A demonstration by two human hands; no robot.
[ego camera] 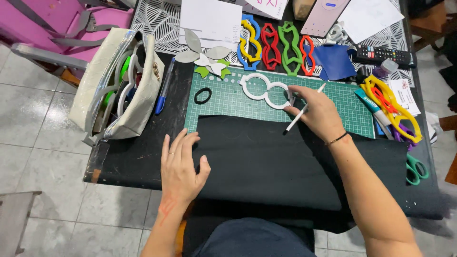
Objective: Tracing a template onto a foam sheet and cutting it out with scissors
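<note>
A large sheet of black fabric (285, 162) lies across the near half of the table, over the lower edge of a green cutting mat (228, 97). My left hand (180, 166) rests flat on the fabric's left edge, fingers spread. My right hand (316, 112) holds a white pencil (304, 108) with its tip down on the fabric, while its fingertips touch a white figure-eight template (264, 89) lying on the mat. A small black ring (203, 95) sits on the mat's left part.
Blue, yellow, red, green and orange templates (281, 43) lie in a row behind the mat. An open cream pouch (121, 85) and a blue pen (164, 88) are at left. A remote (388, 56), yellow template (390, 104) and green scissors (416, 169) are at right.
</note>
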